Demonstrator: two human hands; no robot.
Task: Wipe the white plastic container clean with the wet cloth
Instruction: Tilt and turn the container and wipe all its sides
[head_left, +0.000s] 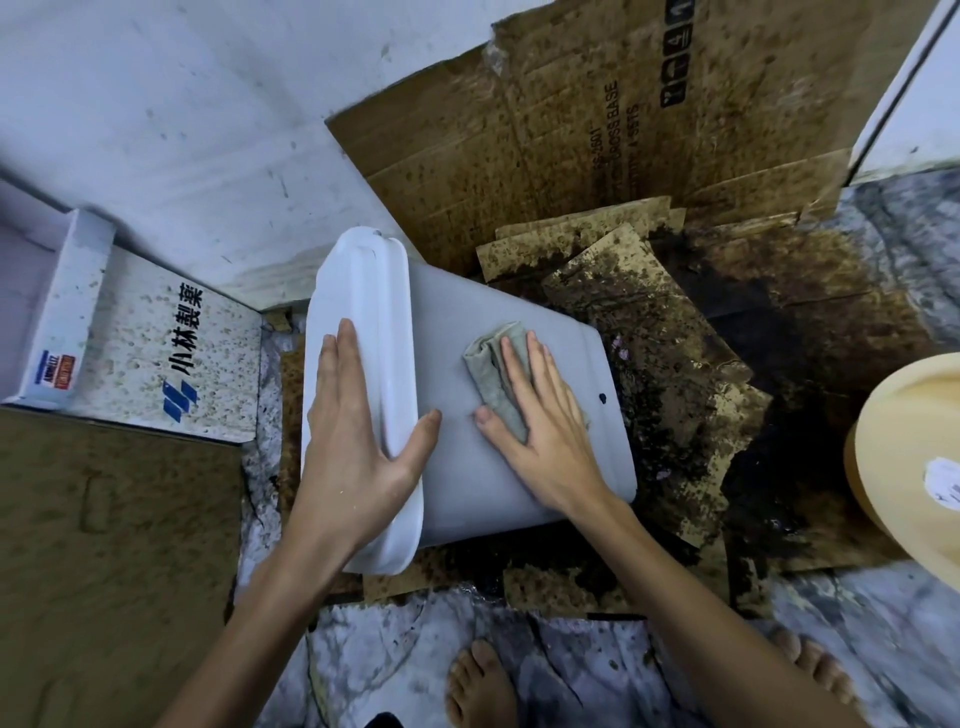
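On the stained brown cardboard sheets (649, 322) in the middle of the floor lies the white plastic container (519, 467), tipped on its side with its glossy white lid (363, 312) toward the left. One dark spot marks its upper wall near the right end. A crumpled grey-green wet cloth (491, 371) sits on that wall, pressed flat under the right hand (540, 421), whose fingers lie straight and spread over it. The left hand (353, 431) rests flat on the lid, fingers straight, thumb reaching onto the container's side. At the far left stands a speckled white carton with blue and black printing (171, 353). A pale yellow round object (914, 467) shows at the right edge. Two bare feet (480, 686) stand on the marbled grey floor (395, 649) nearest the camera.
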